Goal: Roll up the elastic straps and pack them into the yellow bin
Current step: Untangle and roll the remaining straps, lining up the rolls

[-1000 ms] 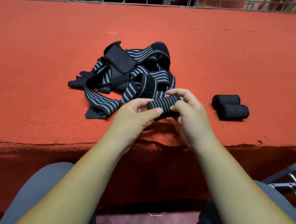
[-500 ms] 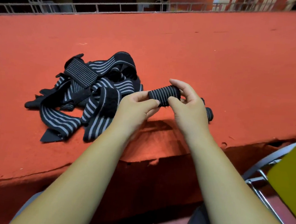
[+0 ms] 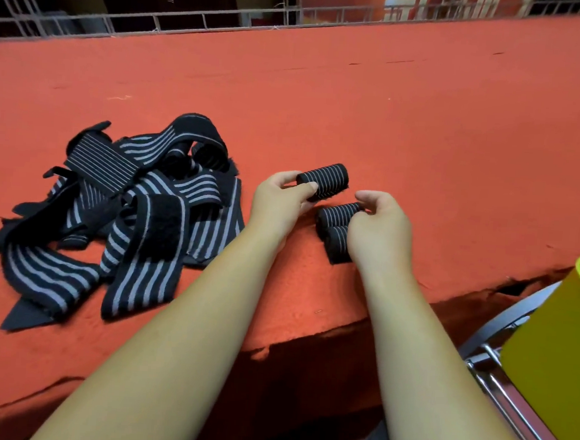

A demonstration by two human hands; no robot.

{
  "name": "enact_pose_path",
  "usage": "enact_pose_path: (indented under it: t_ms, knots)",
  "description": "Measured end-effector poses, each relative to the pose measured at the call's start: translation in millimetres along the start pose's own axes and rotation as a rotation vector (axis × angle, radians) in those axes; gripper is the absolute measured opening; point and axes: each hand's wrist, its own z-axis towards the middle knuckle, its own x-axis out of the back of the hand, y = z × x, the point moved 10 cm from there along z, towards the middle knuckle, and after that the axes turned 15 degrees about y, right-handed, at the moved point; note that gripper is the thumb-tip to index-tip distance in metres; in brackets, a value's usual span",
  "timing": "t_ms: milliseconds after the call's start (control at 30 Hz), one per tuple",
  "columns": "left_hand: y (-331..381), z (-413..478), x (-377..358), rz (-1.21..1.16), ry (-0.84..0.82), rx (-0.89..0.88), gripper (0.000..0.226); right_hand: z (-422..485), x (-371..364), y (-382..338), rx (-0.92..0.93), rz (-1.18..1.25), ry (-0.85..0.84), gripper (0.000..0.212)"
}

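My left hand (image 3: 283, 202) grips a freshly rolled black strap with grey stripes (image 3: 325, 181), held just above the red table. Two more rolled straps (image 3: 336, 219) lie side by side on the table, just right of it. My right hand (image 3: 380, 233) rests over them. Its curled fingers and thumb pinch the far end of the upper roll and hide part of the lower roll. A tangled pile of unrolled striped straps (image 3: 128, 208) lies to the left. The yellow bin (image 3: 561, 342) stands at the right edge, below table height.
The red felt table (image 3: 358, 104) stretches far back to a metal railing (image 3: 158, 25). Its front edge runs close under my forearms. A metal chair frame (image 3: 498, 358) supports the bin at lower right.
My right hand let go of the roll and moved down onto the two rolls on the table. My left hand keeps the roll alone. The view swung right, showing more of the bin.
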Motion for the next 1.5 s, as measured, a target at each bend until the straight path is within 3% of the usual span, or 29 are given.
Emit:
enact_pose_path:
  t_ms: [333,567,733,933,1100,1267,1500]
  knots:
    - [-19.4,5.1,-3.8,0.383,-0.079,-0.213,0.013,0.5,-11.2,1.7,0.052,-0.094,-0.064,0.045]
    - [-22.0,2.5,-2.5,0.431,-0.099,-0.142,0.014,-4.5,-12.3,0.3,0.077,-0.136,-0.077,0.044]
    - [-26.8,-1.4,2.9,0.563,-0.126,-0.130,0.043,-9.8,-6.3,-7.7,0.061,-0.054,-0.045,0.040]
    - [4.4,-35.7,46.8,0.630,-0.106,-0.110,0.035,-32.8,-26.1,-26.7,0.077,-0.006,-0.049,0.039]
    - [29.0,-53.8,107.6,0.526,-0.053,-0.133,0.037,-72.6,-57.4,-49.8,0.061,0.094,-0.145,0.036]
    - [63.4,-60.2,177.1,0.499,0.072,-0.187,0.038,-105.2,-89.9,-55.1,-0.124,0.249,-0.226,0.033]
    - [98.9,-44.9,267.1,0.453,0.298,-0.234,0.035,-148.6,-130.8,-79.1,-0.114,0.343,-0.344,0.033]
